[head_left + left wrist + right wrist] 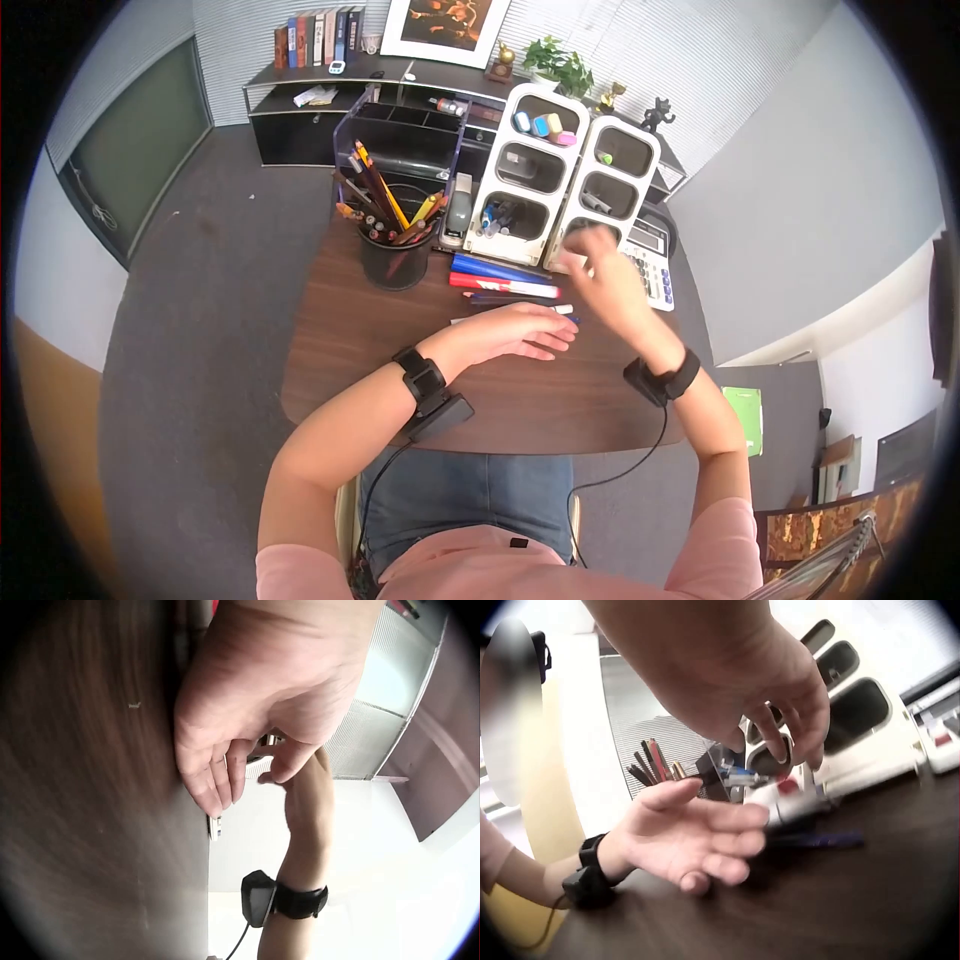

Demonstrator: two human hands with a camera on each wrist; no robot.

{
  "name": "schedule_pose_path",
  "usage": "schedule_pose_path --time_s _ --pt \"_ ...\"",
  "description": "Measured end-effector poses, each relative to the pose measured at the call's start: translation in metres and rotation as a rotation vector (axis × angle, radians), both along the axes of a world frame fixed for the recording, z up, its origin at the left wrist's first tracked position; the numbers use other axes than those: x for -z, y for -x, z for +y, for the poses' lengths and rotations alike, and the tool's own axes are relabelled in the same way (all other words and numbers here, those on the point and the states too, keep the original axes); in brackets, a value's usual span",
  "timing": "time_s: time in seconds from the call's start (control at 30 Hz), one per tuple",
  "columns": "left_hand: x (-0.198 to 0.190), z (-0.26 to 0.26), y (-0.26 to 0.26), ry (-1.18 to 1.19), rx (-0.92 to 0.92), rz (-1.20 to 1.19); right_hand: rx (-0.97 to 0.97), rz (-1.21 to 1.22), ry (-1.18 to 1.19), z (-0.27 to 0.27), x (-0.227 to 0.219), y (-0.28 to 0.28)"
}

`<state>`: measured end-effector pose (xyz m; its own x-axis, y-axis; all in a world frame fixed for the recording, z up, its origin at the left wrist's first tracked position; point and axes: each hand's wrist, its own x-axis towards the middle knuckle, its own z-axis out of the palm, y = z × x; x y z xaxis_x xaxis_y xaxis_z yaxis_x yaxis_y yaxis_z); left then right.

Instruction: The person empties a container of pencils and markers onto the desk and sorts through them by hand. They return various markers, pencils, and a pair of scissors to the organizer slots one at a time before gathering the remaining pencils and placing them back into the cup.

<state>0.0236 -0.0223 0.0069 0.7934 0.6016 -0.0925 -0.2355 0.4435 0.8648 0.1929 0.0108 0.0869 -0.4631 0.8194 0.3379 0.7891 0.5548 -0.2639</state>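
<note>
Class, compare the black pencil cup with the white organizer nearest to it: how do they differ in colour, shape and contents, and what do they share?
The pencil cup is black and round; the white organizer is long and upright.
The cup has one open top, while the organizer has three compartments.
Pencils stick up out of the cup; coloured blocks sit in the organizer's top compartment.
Both stand on the desk.

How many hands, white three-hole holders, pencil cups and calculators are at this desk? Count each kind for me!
Hands: 2, the left hand and the right hand
White holders: 2, one nearer the pencils and one nearer the calculator
Pencil cup: 1
Calculator: 1
Total: 6
</note>
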Motion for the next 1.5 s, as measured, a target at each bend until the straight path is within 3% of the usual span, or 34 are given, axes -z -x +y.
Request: schedule_pose_path --time_s 0.13,0.23,0.27,0.33,0.4,0.5,0.6,0.7,0.73,0.8,0.87,0.93,1.23,1.3,1.4,1.5 --pt "0.000 0.001 -0.001 0.053 -0.037 0.006 0.165 0.002 -0.499 0.032 -0.038 0.004" --pt "-0.001 0.001 0.001 0.002 -0.005 0.002 0.108 0.027 -0.557 0.067 -0.050 0.001" --pt "-0.002 0.000 0.002 -0.070 0.082 0.025 0.107 0.029 -0.556 0.078 -0.051 -0.001" --pt "-0.007 -0.001 0.003 -0.143 0.166 0.047 0.075 -0.133 -0.457 0.096 -0.051 -0.006" --pt "-0.011 -0.004 0.004 -0.131 0.298 0.074 0.058 -0.104 -0.467 0.095 -0.056 -0.001" --pt "-0.010 -0.003 0.005 -0.106 0.212 0.080 0.005 0.029 -0.735 0.061 -0.072 0.005" --pt "-0.011 -0.003 0.005 -0.163 0.182 0.075 -0.180 0.422 -0.515 0.018 -0.076 0.004" --pt "-0.010 -0.003 0.003 -0.189 0.269 0.078 -0.182 0.450 0.030 -0.007 -0.059 0.003" --pt "-0.006 -0.002 0.002 -0.185 0.260 0.067 -0.075 0.425 0.247 -0.014 -0.053 0.006" --pt "-0.001 -0.001 0.001 -0.179 0.258 0.061 -0.182 0.272 0.242 -0.013 -0.024 0.003" --pt "-0.003 0.000 0.003 -0.137 0.221 0.056 -0.171 0.192 0.371 -0.016 -0.008 0.003" --pt "-0.006 0.000 0.004 -0.169 0.243 0.067 -0.128 0.159 0.419 -0.022 -0.005 0.005" --pt "-0.004 0.002 0.004 -0.084 0.226 0.046 -0.264 0.062 0.480 -0.014 -0.007 0.001" --pt "-0.005 0.001 0.004 -0.090 0.229 0.048 -0.332 -0.008 0.317 -0.009 -0.011 0.000" --pt "-0.012 0.001 0.007 -0.060 0.217 0.059 -0.300 0.050 0.314 -0.008 -0.024 -0.001" --pt "-0.011 0.003 0.010 -0.058 0.208 0.064 -0.319 0.031 0.145 -0.003 -0.031 -0.006"
